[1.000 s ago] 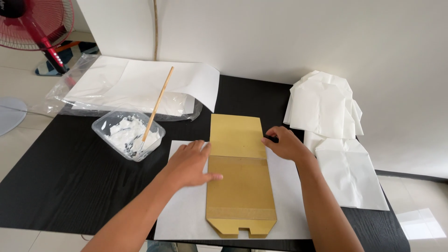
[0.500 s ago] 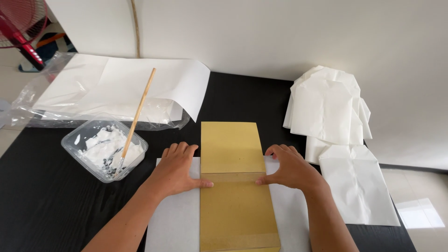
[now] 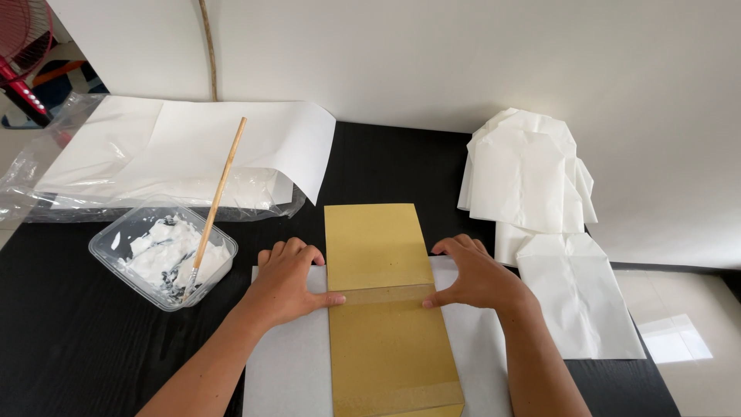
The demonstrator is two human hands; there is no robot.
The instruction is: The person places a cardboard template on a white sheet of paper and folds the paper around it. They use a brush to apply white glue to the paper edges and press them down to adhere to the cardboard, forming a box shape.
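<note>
A long tan cardboard piece [image 3: 382,309] lies lengthwise on a white paper sheet [image 3: 289,363] on the black table [image 3: 85,340]. My left hand [image 3: 285,282] rests flat on the white sheet at the cardboard's left edge, thumb touching the tape strip across it. On the right edge, my right hand [image 3: 478,274] rests the same way, fingers spread on the sheet and thumb against the cardboard. Neither hand grips anything.
A clear plastic tub [image 3: 162,255] of white paste with a wooden-handled brush [image 3: 216,201] stands at the left. Behind it lies a stack of white sheets in plastic wrap [image 3: 162,154]. Folded white paper bags [image 3: 532,185] are piled at the right, near the table's edge.
My hands have settled at both sides of the cardboard, level with the tape strip. My head has come closer and lower, so the cardboard's near end now runs out of view.
</note>
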